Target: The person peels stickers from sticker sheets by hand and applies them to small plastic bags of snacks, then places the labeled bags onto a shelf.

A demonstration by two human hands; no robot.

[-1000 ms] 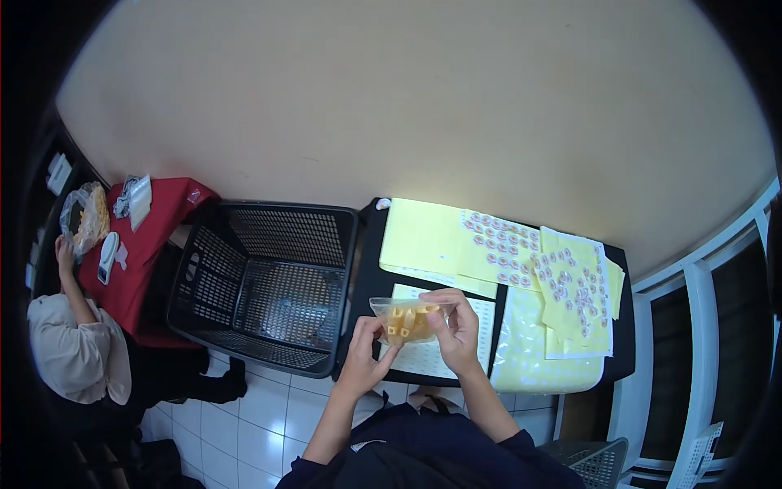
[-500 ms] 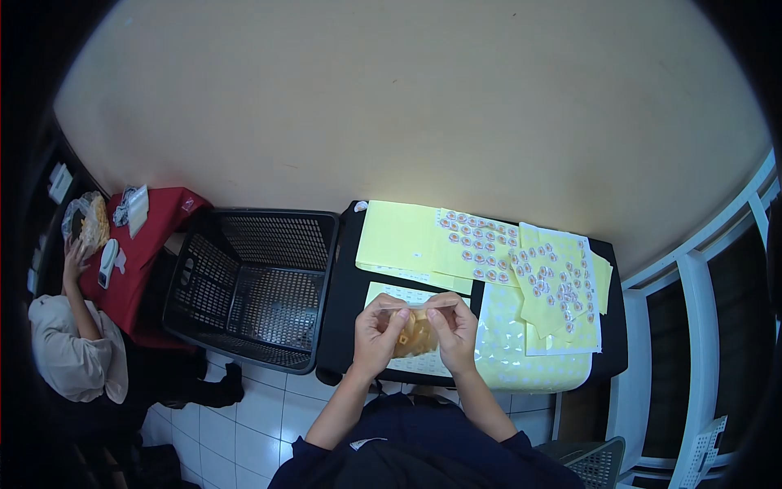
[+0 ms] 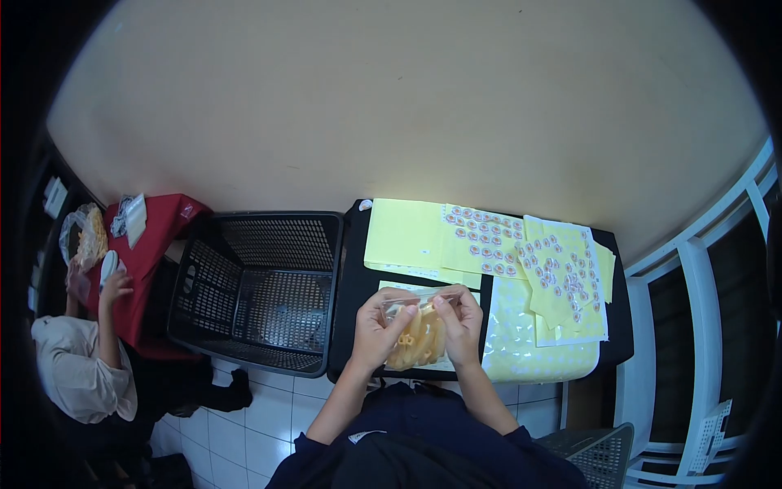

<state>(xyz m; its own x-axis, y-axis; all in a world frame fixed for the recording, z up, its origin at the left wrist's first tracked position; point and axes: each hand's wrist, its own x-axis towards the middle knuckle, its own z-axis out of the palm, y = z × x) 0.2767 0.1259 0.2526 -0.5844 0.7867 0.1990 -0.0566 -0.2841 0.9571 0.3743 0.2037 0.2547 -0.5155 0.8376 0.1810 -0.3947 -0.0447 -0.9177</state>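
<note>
Between my two hands is a clear plastic bag (image 3: 417, 341) with yellowish, tube-shaped snack pieces or pasta inside. My left hand (image 3: 378, 330) pinches the bag's top edge on the left, thumb over the plastic. On the right side of the same edge, my right hand (image 3: 459, 322) grips with thumb and fingers. The bag hangs below my thumbs, close over the front of the black-covered table (image 3: 350, 310). Behind it lie yellow sheets (image 3: 407, 235), one partly hidden by my hands. Sheets with rows of round stickers (image 3: 486, 236) lie to the back right.
A large black plastic basket (image 3: 252, 363) stands left of the table. Beyond it, a person (image 3: 85, 367) sits at a red-covered table (image 3: 167, 236) holding a bag of yellow pieces (image 3: 92, 236) and a white device (image 3: 109, 266). A grey basket (image 3: 599, 456) is on the floor at right.
The bag has tipped so more of its contents show, and my right hand has shifted along its top edge. The other person's hand has moved from the snack bag toward the white device.
</note>
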